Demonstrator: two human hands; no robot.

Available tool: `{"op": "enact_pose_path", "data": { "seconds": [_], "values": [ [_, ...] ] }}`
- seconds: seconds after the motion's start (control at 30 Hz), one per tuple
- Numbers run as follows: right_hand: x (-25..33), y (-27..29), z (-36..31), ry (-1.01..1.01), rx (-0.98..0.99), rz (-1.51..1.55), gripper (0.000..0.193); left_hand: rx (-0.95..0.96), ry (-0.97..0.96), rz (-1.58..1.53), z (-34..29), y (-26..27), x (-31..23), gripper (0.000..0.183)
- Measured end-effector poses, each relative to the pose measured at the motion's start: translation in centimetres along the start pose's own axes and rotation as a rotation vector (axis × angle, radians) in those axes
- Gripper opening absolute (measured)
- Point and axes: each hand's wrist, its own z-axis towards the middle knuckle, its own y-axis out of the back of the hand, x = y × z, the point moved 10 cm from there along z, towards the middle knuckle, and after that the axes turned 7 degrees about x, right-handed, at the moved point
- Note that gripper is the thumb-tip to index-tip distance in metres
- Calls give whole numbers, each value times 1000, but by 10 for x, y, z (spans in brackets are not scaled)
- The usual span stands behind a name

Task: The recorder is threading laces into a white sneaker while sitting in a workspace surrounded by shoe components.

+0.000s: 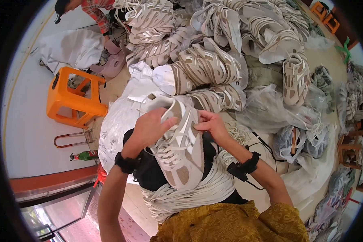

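Note:
A beige and white sneaker upper (181, 157) lies over my lap, toe toward me, its laces partly threaded across the front. My left hand (151, 127) is closed on its collar and tongue area, the thumb pressed against the lace edge. On the other side, my right hand (211, 126) pinches the edge of the upper between thumb and fingers. A bundle of pale shoelaces (189, 197) is draped across my lap below the toe. Black bands with small boxes sit on both my wrists.
Stacked shoe uppers (207, 66) pile up just ahead. An orange plastic stool (74, 97) stands to the left, near a green bottle (84, 155). Clear plastic bags (270, 107) and loose cords (236, 133) lie to the right. Another person's hand (107, 39) shows at the far left.

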Motion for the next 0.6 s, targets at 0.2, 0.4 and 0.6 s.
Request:
{"op": "enact_pose_path", "data": {
  "seconds": [0.2, 0.4, 0.6],
  "values": [
    [-9, 22, 22, -61, 37, 73, 29, -272, 266, -436, -44, 47, 71, 22],
    [-78, 74, 50, -184, -68, -318, 48, -646, 217, -688, -91, 111, 158, 31],
    [-66, -24, 99, 409, 140, -1698, 40, -714, 338, -760, -114, 112, 195, 34]
  ]
}}
